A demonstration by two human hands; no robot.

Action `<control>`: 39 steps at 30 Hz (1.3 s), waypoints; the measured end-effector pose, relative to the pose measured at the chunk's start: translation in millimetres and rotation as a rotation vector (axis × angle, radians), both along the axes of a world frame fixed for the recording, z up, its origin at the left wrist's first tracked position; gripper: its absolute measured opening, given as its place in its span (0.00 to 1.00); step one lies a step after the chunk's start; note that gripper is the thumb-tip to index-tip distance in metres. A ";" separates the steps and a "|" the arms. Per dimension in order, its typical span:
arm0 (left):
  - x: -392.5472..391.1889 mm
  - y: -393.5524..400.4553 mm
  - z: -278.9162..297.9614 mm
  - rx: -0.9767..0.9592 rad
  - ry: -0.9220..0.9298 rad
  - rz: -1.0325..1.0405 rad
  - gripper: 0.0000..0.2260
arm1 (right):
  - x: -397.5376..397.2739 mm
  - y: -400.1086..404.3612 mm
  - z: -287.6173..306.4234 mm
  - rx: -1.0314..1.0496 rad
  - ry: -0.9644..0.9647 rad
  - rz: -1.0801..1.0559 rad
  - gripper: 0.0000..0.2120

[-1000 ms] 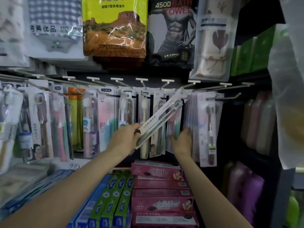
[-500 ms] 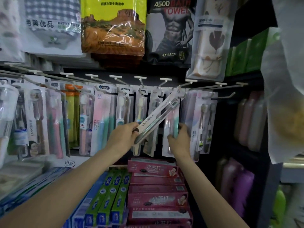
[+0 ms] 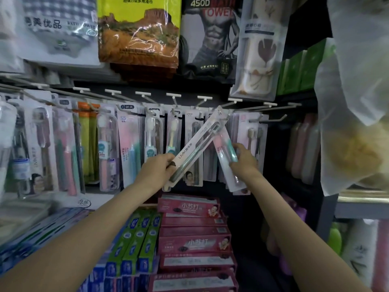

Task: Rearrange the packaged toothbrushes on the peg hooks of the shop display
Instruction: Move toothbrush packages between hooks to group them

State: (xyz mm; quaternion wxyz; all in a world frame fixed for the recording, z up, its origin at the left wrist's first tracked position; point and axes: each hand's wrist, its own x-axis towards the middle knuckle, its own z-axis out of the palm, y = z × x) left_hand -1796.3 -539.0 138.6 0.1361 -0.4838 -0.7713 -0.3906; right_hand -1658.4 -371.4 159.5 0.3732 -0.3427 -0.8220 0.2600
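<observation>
My left hand (image 3: 156, 170) grips the lower end of a long white LMK toothbrush pack (image 3: 196, 145). The pack slants up to the right, its top close to a peg hook (image 3: 226, 116). My right hand (image 3: 244, 162) holds a clear pack with pink and teal toothbrushes (image 3: 225, 152), which hangs tilted from the same region of hooks. A row of packaged toothbrushes (image 3: 126, 142) hangs from white peg hooks (image 3: 143, 94) across the display. Whether the white pack's hole is on a hook is hidden.
Towel packs (image 3: 139, 30) hang above the hooks. Pink toothpaste boxes (image 3: 189, 207) and green and blue ones (image 3: 136, 234) are stacked below. A pale plastic bag (image 3: 355, 102) hangs at the right, beside dark shelves with bottles (image 3: 303, 148).
My right hand has pulled the pink and teal pack outward and tilted it, bottom swinging right. The white pack in my left hand stays slanted toward the hooks.
</observation>
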 end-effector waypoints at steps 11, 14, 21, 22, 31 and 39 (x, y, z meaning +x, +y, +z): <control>21.8 14.4 -19.4 0.030 -0.191 -0.054 0.06 | 20.4 17.7 17.9 0.213 -0.237 0.010 0.24; 27.6 18.8 -22.0 0.032 -0.179 -0.019 0.08 | 26.1 20.1 23.4 0.224 -0.260 0.030 0.26; 15.5 9.9 -10.1 0.026 -0.028 0.079 0.11 | 32.7 19.1 33.6 0.326 -0.345 -0.009 0.26; 15.5 9.4 -9.0 0.021 -0.018 0.084 0.11 | 33.2 17.8 34.1 0.335 -0.354 -0.014 0.26; 0.6 -6.4 16.8 -0.057 0.136 0.197 0.14 | 37.9 10.7 42.9 0.369 -0.394 -0.039 0.26; 3.4 -5.5 12.5 -0.053 0.132 0.158 0.16 | 27.4 11.6 4.1 0.022 -0.093 0.216 0.31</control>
